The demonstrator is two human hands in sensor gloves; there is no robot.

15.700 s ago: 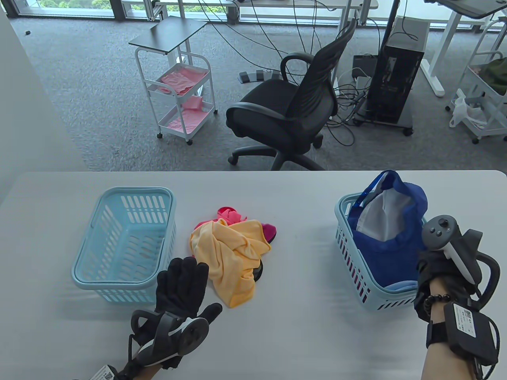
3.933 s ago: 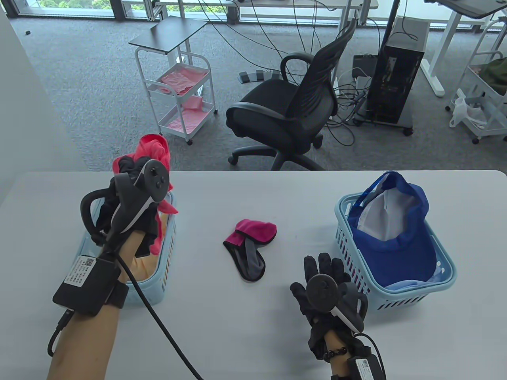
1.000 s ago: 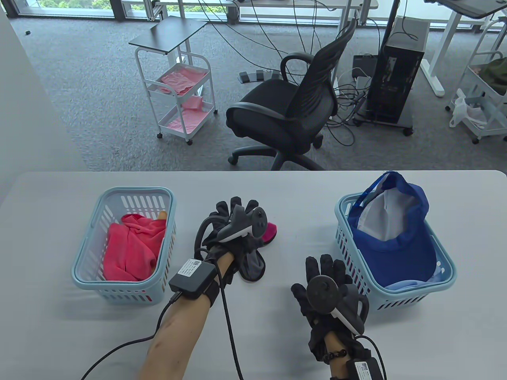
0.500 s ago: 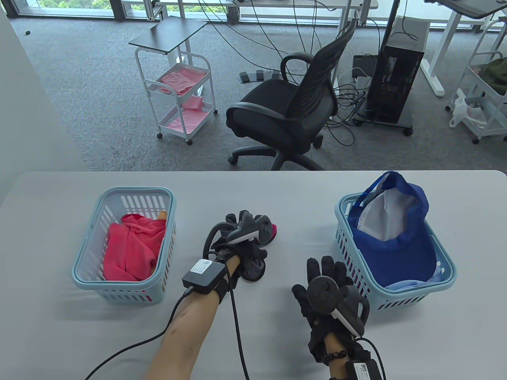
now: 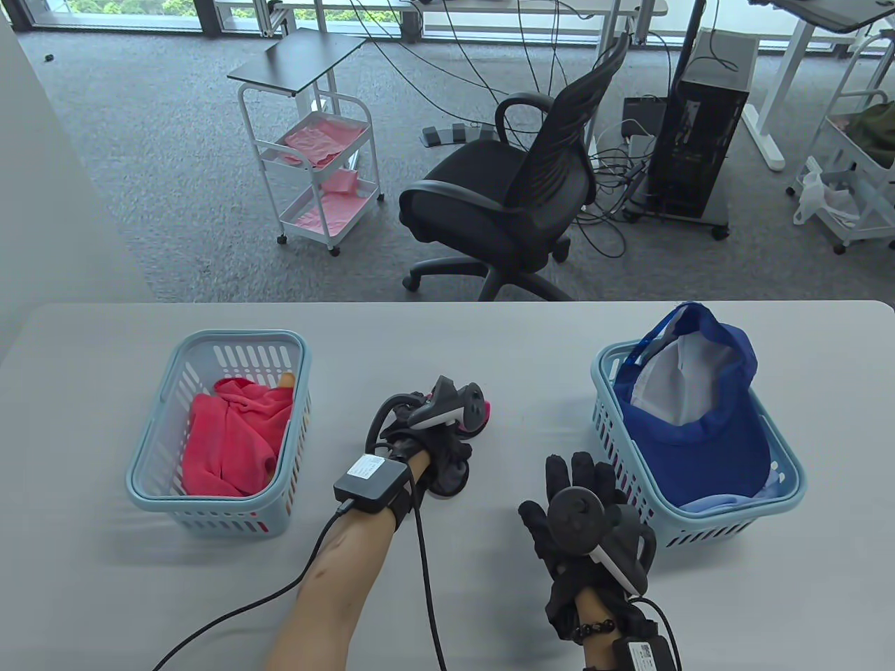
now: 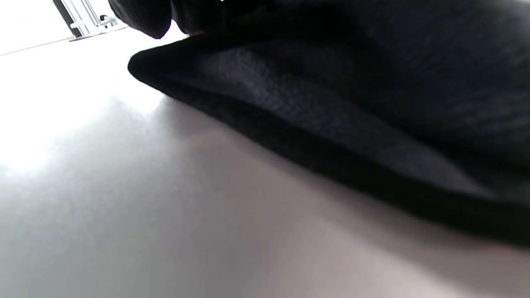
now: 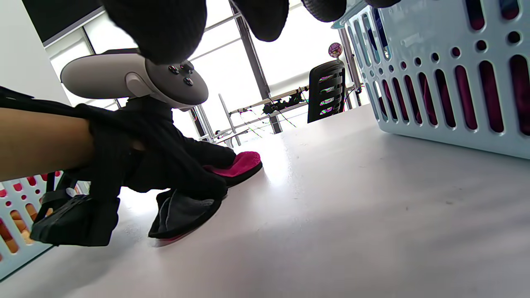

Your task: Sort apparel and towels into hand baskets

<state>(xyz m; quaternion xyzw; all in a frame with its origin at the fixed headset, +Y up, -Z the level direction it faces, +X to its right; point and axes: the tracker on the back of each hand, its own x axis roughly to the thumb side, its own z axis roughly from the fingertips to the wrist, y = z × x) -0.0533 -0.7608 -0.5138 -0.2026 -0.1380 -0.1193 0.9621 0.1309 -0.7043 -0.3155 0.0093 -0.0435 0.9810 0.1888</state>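
Over the last second the left hand (image 5: pixel 437 437) has come down onto the pink and grey sock (image 7: pixel 194 198) lying mid-tabletop (image 5: pixel 489 601) and drawn its fingers in: a second ago they were spread flat over the sock, half a second ago they were curling, and now they are bunched tight on the fabric, grasping it. In the right wrist view the gloved fingers (image 7: pixel 198 165) press down over the pink cuff while the grey toe end sticks out beneath the palm, still lying on the tabletop, so the sock is gripped but not yet lifted. The left wrist view shows only dark knit fabric close against the lens and the pale surface below, which fits a hand pressed low on the sock. The right hand (image 5: pixel 584 517) has barely shifted; it rests palm down on the tabletop just beside the right basket (image 5: pixel 699 531), its fingers released and spread, holding nothing. The left basket (image 5: pixel 217 500) holds the pink towel (image 5: pixel 234 440) with a corner of yellow cloth showing under it, both put there in the seconds before; the right basket holds the blue cap (image 5: pixel 699 433). The sock looks to be the last loose piece on the tabletop, so the sorting seems nearly finished. As clothing it likely belongs with the cap, which would mean a lift and a carry across to the right basket or a handover to the waiting right hand.
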